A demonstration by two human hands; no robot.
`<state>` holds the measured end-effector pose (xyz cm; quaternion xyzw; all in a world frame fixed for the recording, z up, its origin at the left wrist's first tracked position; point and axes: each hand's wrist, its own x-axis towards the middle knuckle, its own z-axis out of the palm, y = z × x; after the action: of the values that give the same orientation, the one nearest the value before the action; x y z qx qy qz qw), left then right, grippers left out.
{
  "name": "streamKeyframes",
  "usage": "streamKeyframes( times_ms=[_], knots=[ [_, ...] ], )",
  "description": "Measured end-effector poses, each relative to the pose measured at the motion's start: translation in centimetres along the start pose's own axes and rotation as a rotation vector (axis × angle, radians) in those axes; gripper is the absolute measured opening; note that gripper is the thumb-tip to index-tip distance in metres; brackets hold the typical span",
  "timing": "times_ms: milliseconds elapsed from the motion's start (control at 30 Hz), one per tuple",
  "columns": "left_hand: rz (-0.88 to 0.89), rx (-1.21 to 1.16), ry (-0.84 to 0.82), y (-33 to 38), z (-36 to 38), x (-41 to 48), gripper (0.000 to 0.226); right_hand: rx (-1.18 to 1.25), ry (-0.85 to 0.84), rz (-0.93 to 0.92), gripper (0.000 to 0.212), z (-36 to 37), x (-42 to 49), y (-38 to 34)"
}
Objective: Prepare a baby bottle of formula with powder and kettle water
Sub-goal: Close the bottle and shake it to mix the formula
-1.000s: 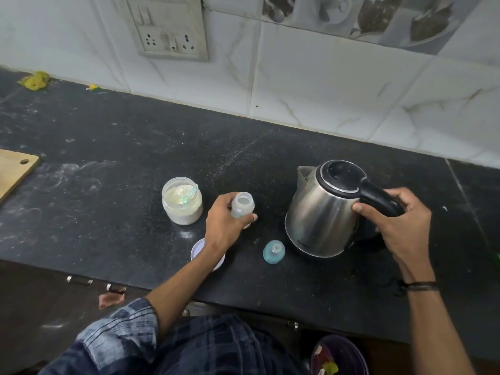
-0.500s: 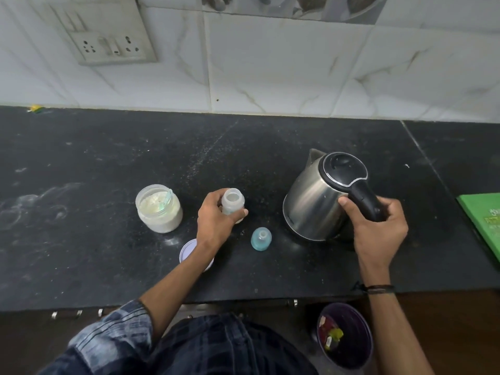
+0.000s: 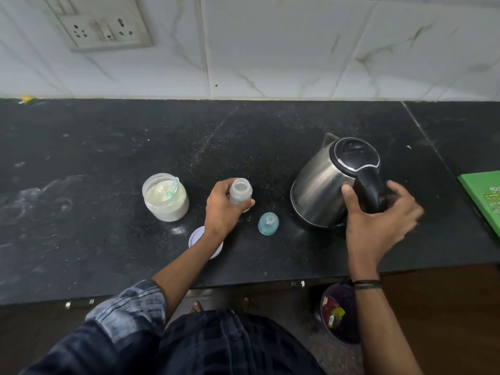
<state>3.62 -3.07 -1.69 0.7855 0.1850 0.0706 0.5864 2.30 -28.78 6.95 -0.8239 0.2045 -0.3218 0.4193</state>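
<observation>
1. The left hand [image 3: 224, 212] grips the open baby bottle [image 3: 240, 192], fingers and thumb curled round its body. The bottle stands upright on the dark surface [image 3: 270, 125], about midway along it and nearer the front edge than the back.
2. The right hand [image 3: 378, 228] is at the kettle [image 3: 322, 185]. Its thumb rests against the steel body just beside the black handle [image 3: 369, 188], while the fingers spread loose and blurred on the handle's other side, not closed round it.
3. The kettle stands toward the right end of the surface, lid down, spout pointing to the back edge.
4. A blue teat cap [image 3: 267, 224] sits between bottle and kettle, touching neither.
5. Left of the bottle stands the open powder jar [image 3: 165, 204], with a clear scoop [image 3: 175, 185] stuck in the powder.
6. A pale round lid [image 3: 198, 239] lies flat nearer the front edge, partly under the left wrist.
7. A green object [image 3: 484, 196] lies at the right edge, cut off by the frame.
</observation>
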Motion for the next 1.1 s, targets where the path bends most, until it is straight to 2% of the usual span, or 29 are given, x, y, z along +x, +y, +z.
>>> streamKeyframes(
  times_ms=[33,100,133,200,233,300,367,433,633,900,1000,1100],
  knots=[
    [0.005,0.001,-0.008,-0.1,-0.1,0.1,0.057,-0.055,0.082,-0.066,0.067,0.1,-0.8,-0.3],
    [0.018,0.011,-0.017,-0.2,-0.2,0.2,0.057,-0.049,0.199,-0.352,0.051,0.4,-2.6,-0.9],
    [0.025,0.018,-0.021,-0.4,-0.3,0.2,0.056,0.007,0.172,-0.503,0.041,0.7,-3.6,-1.1],
    [0.038,0.027,-0.033,-0.6,-0.4,0.3,0.056,0.072,-0.083,-0.641,0.023,1.9,-5.5,-1.3],
    [0.046,0.034,-0.038,-0.7,-0.4,0.3,0.057,0.052,-0.265,-0.613,0.020,2.7,-6.5,-1.4],
    [0.068,0.068,-0.045,-0.8,-0.4,0.3,0.057,-0.091,-0.588,-0.462,0.032,4.4,-8.0,-1.0],
    [0.090,0.099,-0.047,-0.8,-0.5,0.3,0.057,-0.243,-0.777,-0.375,0.053,5.8,-9.0,0.1],
    [0.104,0.113,-0.052,-0.7,-0.6,0.3,0.057,-0.340,-0.880,-0.332,0.067,6.6,-9.3,0.9],
    [0.120,0.136,-0.058,-0.8,-0.6,0.2,0.056,-0.357,-0.954,-0.253,0.059,7.2,-8.6,1.3],
    [0.141,0.147,-0.059,-1.1,-0.6,0.4,0.057,-0.093,-0.777,-0.269,0.055,6.3,-5.3,-3.9],
    [0.147,0.140,-0.059,-1.1,-0.6,0.3,0.057,-0.002,-0.818,-0.248,0.061,7.1,-4.2,-6.3],
    [0.158,0.154,-0.062,-1.0,-0.7,0.3,0.057,-0.015,-0.894,-0.293,0.062,8.3,-3.8,-7.9]
  ],
)
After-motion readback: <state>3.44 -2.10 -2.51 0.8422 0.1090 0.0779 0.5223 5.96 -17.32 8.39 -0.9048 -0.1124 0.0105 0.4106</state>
